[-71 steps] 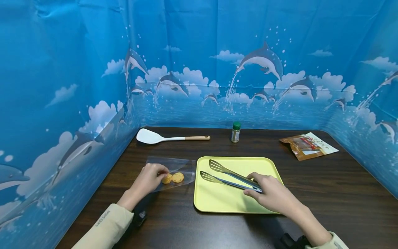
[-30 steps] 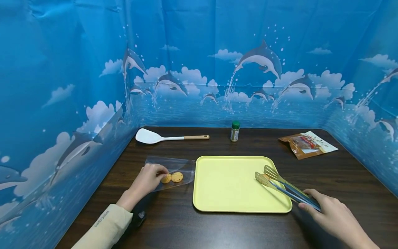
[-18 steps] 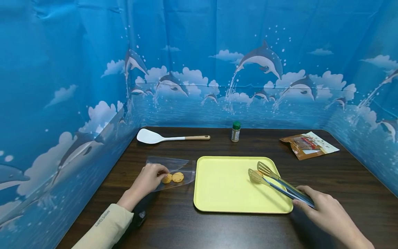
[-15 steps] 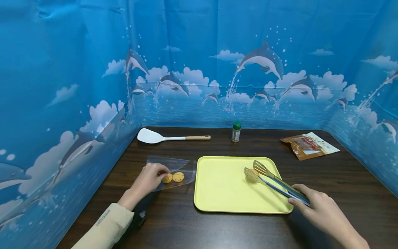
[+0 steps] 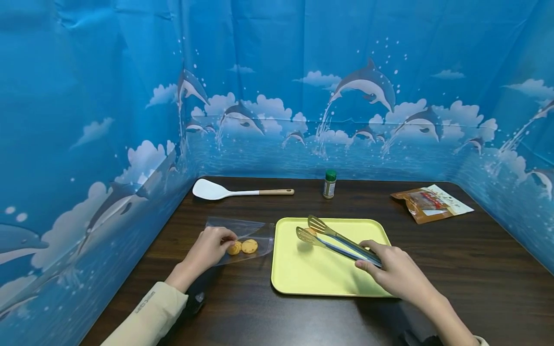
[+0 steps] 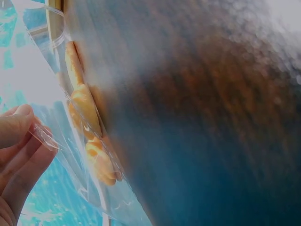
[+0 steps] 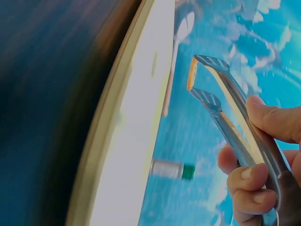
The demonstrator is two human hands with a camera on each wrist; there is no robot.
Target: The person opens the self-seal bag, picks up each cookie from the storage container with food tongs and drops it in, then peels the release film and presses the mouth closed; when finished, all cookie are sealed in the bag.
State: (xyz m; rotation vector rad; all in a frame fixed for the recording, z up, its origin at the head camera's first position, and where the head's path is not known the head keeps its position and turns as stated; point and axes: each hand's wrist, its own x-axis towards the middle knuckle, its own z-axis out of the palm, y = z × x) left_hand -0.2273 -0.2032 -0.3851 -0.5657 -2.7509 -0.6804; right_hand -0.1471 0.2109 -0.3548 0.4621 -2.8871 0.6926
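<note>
Pinching the clear plastic bag (image 5: 265, 236) with cookies (image 5: 249, 246), your left hand (image 5: 210, 246) is at the left of the yellow tray (image 5: 303, 278). Your right hand (image 5: 399, 270) grips the metal tongs (image 5: 351, 245), and these hold one cookie (image 7: 192, 74) above the far left part of the tray. Behind the tray, a green-capped bottle (image 5: 329, 185) stands on the surface (image 5: 281, 319).

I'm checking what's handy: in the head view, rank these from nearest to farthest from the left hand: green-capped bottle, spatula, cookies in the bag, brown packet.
1. Cookies, in the clear bag, just right of the left hand.
2. Spatula, beyond the hand, back left.
3. Green-capped bottle, back centre.
4. Brown packet, back right.
</note>
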